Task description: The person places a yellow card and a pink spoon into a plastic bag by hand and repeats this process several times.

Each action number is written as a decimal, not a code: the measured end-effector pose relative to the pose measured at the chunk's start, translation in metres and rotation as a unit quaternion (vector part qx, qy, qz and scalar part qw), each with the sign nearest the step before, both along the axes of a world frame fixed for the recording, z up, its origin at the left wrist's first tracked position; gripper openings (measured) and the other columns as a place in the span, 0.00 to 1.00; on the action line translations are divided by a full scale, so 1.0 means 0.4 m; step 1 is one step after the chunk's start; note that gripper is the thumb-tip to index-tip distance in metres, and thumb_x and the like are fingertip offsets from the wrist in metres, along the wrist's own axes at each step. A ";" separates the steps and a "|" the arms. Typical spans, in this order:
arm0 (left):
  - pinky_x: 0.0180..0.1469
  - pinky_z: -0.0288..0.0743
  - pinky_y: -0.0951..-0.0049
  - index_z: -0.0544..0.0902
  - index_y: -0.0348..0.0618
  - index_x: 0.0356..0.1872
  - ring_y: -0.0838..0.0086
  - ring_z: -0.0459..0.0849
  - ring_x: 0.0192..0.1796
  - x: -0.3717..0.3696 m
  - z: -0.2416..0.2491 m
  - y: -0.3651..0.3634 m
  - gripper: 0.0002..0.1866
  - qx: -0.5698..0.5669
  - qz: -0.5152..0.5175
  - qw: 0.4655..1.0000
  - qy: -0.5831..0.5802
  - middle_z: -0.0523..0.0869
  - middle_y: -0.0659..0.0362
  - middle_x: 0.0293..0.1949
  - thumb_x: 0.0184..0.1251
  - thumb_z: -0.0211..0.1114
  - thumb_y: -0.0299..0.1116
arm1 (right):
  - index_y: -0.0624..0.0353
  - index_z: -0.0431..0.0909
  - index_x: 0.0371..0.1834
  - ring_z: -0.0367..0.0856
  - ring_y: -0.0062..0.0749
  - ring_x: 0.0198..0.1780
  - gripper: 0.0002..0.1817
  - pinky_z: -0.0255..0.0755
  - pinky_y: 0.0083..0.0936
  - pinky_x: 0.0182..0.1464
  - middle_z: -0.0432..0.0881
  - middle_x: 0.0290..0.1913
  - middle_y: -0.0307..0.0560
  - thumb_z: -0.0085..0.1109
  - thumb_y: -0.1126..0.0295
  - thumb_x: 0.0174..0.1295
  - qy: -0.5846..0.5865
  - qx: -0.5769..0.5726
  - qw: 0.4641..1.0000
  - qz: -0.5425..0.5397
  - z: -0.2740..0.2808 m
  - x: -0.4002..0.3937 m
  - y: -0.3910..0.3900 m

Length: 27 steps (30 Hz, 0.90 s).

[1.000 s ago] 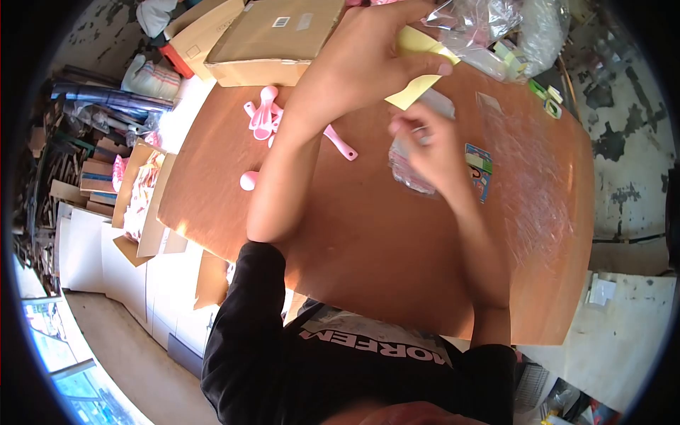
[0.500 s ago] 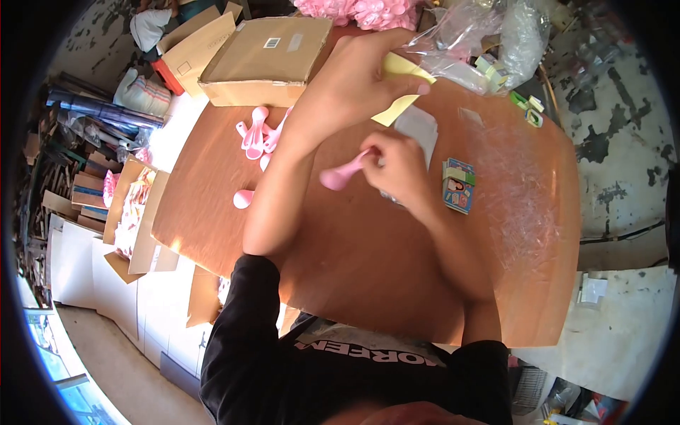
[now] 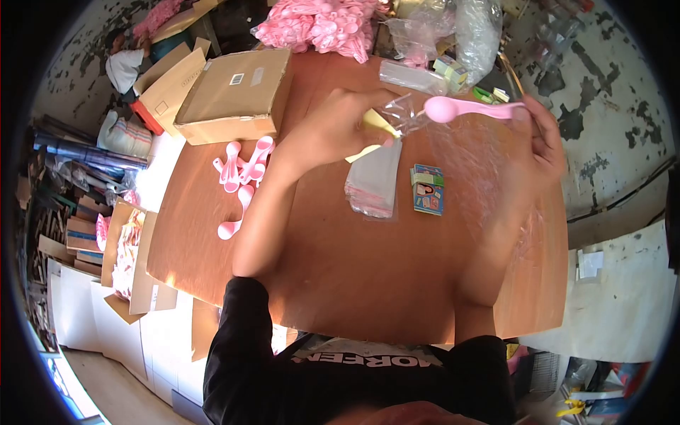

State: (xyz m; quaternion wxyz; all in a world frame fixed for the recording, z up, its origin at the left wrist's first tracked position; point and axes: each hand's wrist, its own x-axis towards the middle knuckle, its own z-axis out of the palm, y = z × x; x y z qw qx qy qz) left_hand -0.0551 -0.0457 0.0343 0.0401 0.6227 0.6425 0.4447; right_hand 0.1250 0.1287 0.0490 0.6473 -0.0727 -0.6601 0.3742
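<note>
My left hand (image 3: 347, 127) is closed on a yellow card (image 3: 379, 124), with a small clear plastic bag (image 3: 400, 113) at its fingertips. Raised at the right, my right hand (image 3: 538, 138) pinches the thin end of a pink spoon (image 3: 460, 110); the spoon's round end points at the bag. Below my hands lies a stack of clear bags (image 3: 373, 184) on the wooden table (image 3: 340, 269). Beside it are small printed cards (image 3: 428, 190) in a pile. Several more pink spoons (image 3: 237, 166) rest left of my left forearm.
A closed cardboard box (image 3: 234, 92) stands at the table's back left. Pink spoons in a large heap (image 3: 319, 25) lie at the back, beside plastic wrapping (image 3: 478, 35). An open carton (image 3: 131, 255) is on the left. A person (image 3: 126, 69) is at the far left.
My right hand has moved right and up with the pink spoon. My left hand still holds the yellow card, and the clear bag now shows at its fingertips. The camera view has shifted.
</note>
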 end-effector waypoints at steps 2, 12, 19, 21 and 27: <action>0.44 0.78 0.67 0.80 0.34 0.53 0.62 0.87 0.38 0.013 -0.001 0.008 0.25 0.000 -0.020 1.000 -0.003 0.88 0.48 0.38 0.52 0.76 0.28 | 0.66 0.83 0.45 0.83 0.19 0.41 0.10 0.74 0.12 0.38 0.84 0.43 0.42 0.65 0.83 0.59 -0.031 0.035 0.998 0.043 -0.012 -0.014 0.009; 0.48 0.78 0.66 0.79 0.36 0.55 0.63 0.87 0.45 0.040 -0.011 0.031 0.27 0.059 -0.051 0.997 0.002 0.87 0.49 0.44 0.53 0.76 0.31 | 0.67 0.83 0.40 0.84 0.20 0.39 0.07 0.75 0.13 0.39 0.85 0.42 0.44 0.67 0.81 0.58 -0.051 0.041 0.994 0.084 -0.040 -0.074 -0.059; 0.50 0.78 0.68 0.77 0.36 0.58 0.66 0.86 0.46 0.045 -0.016 0.038 0.30 0.031 -0.066 0.997 -0.030 0.87 0.50 0.45 0.53 0.77 0.32 | 0.65 0.84 0.37 0.85 0.32 0.39 0.06 0.77 0.25 0.42 0.86 0.39 0.48 0.66 0.79 0.57 -0.115 0.039 0.983 0.140 -0.036 -0.067 -0.062; 0.53 0.77 0.68 0.76 0.36 0.60 0.66 0.84 0.50 0.053 -0.012 0.031 0.31 0.045 -0.068 0.995 -0.054 0.85 0.50 0.48 0.54 0.77 0.32 | 0.64 0.85 0.37 0.85 0.35 0.38 0.06 0.77 0.27 0.42 0.86 0.38 0.49 0.66 0.79 0.57 -0.123 -0.025 0.976 0.179 -0.028 -0.047 -0.083; 0.58 0.75 0.65 0.73 0.37 0.63 0.63 0.80 0.57 0.045 -0.011 0.038 0.33 0.200 0.021 0.980 -0.008 0.81 0.50 0.56 0.57 0.74 0.35 | 0.64 0.85 0.37 0.86 0.32 0.38 0.06 0.77 0.25 0.39 0.87 0.36 0.48 0.64 0.79 0.57 -0.234 0.226 0.945 0.047 -0.029 -0.057 -0.028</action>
